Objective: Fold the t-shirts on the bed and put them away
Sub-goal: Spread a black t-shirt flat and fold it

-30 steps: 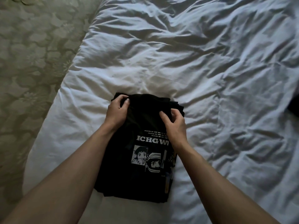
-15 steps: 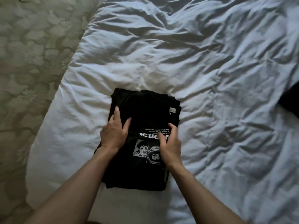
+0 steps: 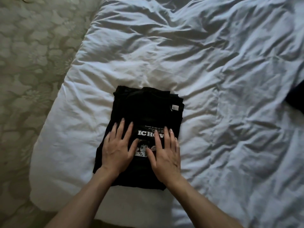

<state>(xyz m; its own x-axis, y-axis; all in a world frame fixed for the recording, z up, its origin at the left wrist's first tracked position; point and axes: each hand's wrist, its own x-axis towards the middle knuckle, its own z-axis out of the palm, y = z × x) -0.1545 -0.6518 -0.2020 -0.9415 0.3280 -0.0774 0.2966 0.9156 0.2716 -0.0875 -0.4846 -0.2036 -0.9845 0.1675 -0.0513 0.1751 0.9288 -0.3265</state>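
A black t-shirt (image 3: 148, 109) with white lettering and a cartoon print lies folded into a rectangle near the bed's left front corner. My left hand (image 3: 117, 148) lies flat on its near left part, fingers straight and spread. My right hand (image 3: 166, 152) lies flat beside it on the print, fingers straight. Both palms press down on the fabric. A small white label shows at the fold's far right corner.
The white rumpled duvet (image 3: 213, 79) covers the bed to the right and beyond the shirt. A dark piece of cloth (image 3: 296, 97) pokes in at the right edge. Patterned greenish carpet (image 3: 32, 63) lies to the left of the bed.
Both hands let go of the shirt's far edge after folding it toward me, slid back over the fold and now lie flat on it. The folded shirt is shorter.
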